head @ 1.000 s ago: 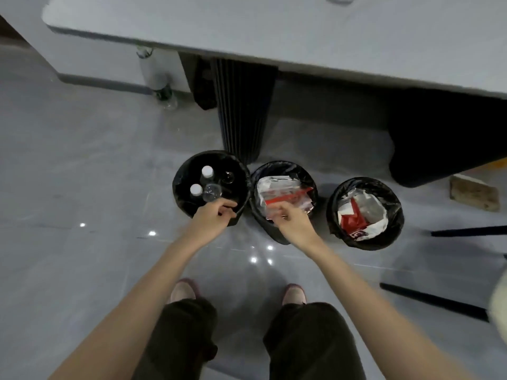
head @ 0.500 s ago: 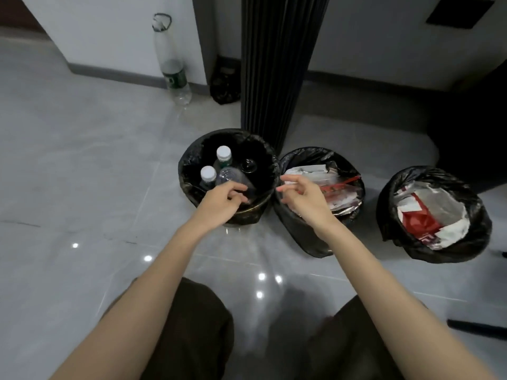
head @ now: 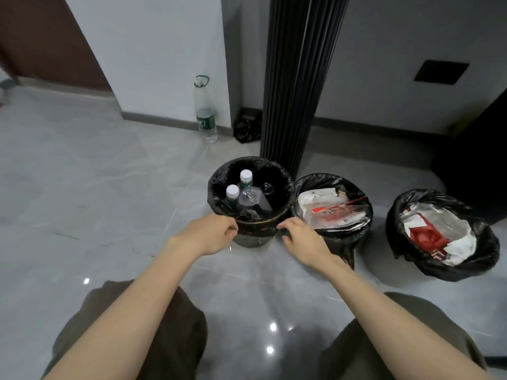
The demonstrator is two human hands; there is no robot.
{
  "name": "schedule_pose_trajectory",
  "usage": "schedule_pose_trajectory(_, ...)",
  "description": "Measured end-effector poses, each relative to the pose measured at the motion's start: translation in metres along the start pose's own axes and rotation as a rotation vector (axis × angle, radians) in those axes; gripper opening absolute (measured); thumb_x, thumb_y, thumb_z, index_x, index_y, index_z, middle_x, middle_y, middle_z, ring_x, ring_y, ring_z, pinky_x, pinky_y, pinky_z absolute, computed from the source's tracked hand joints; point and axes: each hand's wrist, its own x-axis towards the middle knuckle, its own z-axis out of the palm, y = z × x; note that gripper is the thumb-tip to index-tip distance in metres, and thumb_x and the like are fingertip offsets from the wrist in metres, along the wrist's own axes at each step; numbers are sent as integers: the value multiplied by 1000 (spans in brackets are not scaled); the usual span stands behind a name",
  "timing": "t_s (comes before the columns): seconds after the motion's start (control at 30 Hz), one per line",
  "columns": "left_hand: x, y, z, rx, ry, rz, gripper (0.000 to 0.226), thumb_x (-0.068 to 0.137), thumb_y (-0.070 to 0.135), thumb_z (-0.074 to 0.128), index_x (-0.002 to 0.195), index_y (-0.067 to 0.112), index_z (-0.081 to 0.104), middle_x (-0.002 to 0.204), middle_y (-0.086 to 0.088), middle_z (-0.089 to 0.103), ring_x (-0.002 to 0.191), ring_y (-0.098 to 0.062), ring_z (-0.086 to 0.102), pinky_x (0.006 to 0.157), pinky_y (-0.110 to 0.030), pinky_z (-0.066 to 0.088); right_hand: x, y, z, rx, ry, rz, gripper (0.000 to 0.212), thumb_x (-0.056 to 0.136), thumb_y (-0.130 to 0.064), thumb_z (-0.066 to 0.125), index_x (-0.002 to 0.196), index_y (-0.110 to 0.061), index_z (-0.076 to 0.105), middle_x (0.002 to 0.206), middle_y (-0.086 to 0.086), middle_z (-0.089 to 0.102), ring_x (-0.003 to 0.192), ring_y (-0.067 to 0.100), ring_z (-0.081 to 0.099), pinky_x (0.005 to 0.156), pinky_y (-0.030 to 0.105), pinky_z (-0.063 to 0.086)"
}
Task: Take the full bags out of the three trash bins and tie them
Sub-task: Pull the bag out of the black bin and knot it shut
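left hand (head: pixel 209 235), right hand (head: pixel 300 238): grip on bag (head: pixel 217 187) unclear

Indoor room, home or office not determinable: glossy grey tiled floor (head: pixel 96 187), white wall (head: pixel 164 50) with grey skirting board (head: pixel 164 122), black fluted column (head: pixel 296 78).

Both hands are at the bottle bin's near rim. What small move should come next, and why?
Probably peel the black bag up off the left bin: left hand and right hand sit at its near rim, fingers curled, and the bag is folded over the rim farther round.
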Motion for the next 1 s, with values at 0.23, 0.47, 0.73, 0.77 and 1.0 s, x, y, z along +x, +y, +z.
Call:
schedule_pose_trajectory(0.23,-1,-5,16,213,-101,-50,32,98,31,34,121,23,54,123,-3,59,113,-26,55,89,-34,45,52,-36,43,-287,-78,-124,64,94,-15,44,150,-25,16,156,1,17,126,35,41,96,43,43)
schedule_pose_trajectory(0.47,2,-1,18,291,-216,-17,36,99,36,34,131,25,49,131,-2,54,121,-23,50,94,-32,40,77,-28,76,-331,-95,-10,58,90,-4,48,143,-15,29,138,10,38,116,38,48,92,44,42)
schedule_pose_trajectory(0.73,-11,-11,19,364,-184,-4,37,99,34,33,132,22,46,133,-4,52,120,-25,51,96,-35,40,39,-20,77,-260,-135,-136,46,91,-7,44,135,-19,44,129,6,49,109,33,56,82,39,48)
schedule_pose_trajectory(0.77,-15,-12,22,374,-199,2,37,99,34,33,132,23,46,133,-4,52,121,-25,51,96,-35,41,30,-19,75,-232,-156,-144,43,92,-9,44,134,-19,46,127,5,51,110,32,56,84,40,49)
schedule_pose_trajectory(1.0,-20,-19,64,363,-119,52,45,99,36,35,142,24,32,137,-7,44,124,-28,45,93,-38,41,-36,-4,70,-176,-222,-143,38,89,-8,43,123,-20,57,121,3,57,110,23,55,85,31,44)
